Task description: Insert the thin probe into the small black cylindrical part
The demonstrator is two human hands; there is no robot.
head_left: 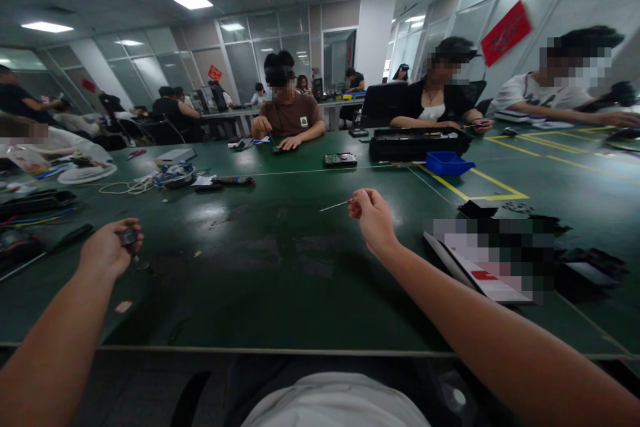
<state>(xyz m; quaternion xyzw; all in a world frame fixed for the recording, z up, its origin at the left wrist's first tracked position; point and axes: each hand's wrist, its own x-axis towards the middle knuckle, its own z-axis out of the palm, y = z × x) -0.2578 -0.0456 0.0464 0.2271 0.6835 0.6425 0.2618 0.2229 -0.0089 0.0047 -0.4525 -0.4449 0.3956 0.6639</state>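
My left hand (106, 250) is above the left side of the green table (270, 300), its fingers closed on a small dark block-like part (129, 236). What kind of part it is, I cannot make out. Nearer the middle, my right hand (376, 219) grips a thin screwdriver (333, 206). Its metal shaft points left, and a bit of red handle shows at the fingers, which hide the rest. The two hands are well apart. Below my left hand lies a small pale scrap (123, 307).
A blue bin (447, 163) and a long black case (420, 145) stand at the back right. Beside my right forearm are a white box (480, 273) and black parts (590, 270). Cables (175, 175) and tools lie back left. Co-workers sit across the table around a circuit board (340, 159).
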